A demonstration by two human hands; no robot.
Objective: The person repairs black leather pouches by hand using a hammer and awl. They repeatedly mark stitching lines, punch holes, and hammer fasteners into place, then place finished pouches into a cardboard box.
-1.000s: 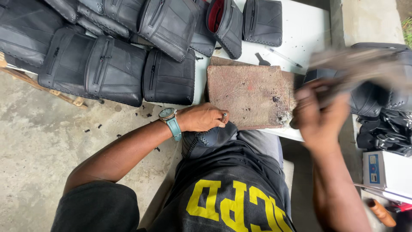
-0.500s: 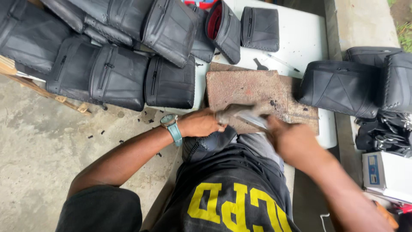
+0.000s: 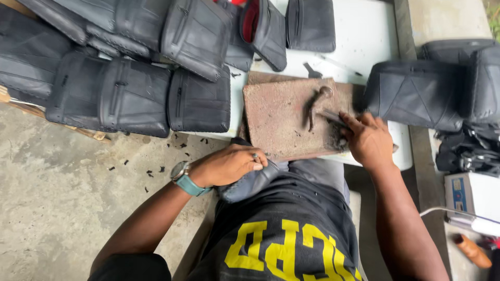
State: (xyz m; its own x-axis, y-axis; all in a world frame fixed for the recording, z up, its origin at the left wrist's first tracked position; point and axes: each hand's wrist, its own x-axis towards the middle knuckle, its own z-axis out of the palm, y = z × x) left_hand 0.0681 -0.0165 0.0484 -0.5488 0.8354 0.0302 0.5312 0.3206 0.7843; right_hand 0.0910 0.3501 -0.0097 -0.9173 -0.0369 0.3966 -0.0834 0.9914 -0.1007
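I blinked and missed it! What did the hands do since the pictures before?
The right hand put the black bag down at the right, then came down onto the brown slab and the metal tool there. The left hand stayed on the dark piece in the lap.

The left hand (image 3: 229,165) rests knuckles-up just below the near left corner of the reddish board (image 3: 281,117), fingers curled inward, a ring on one finger and a teal-strapped watch on the wrist. Its forearm runs back and down to the left, bent at the elbow. The right hand (image 3: 369,139) lies at the board's right edge — fingers bent and pointing left over the board's surface — with its forearm dropping straight back below the board.
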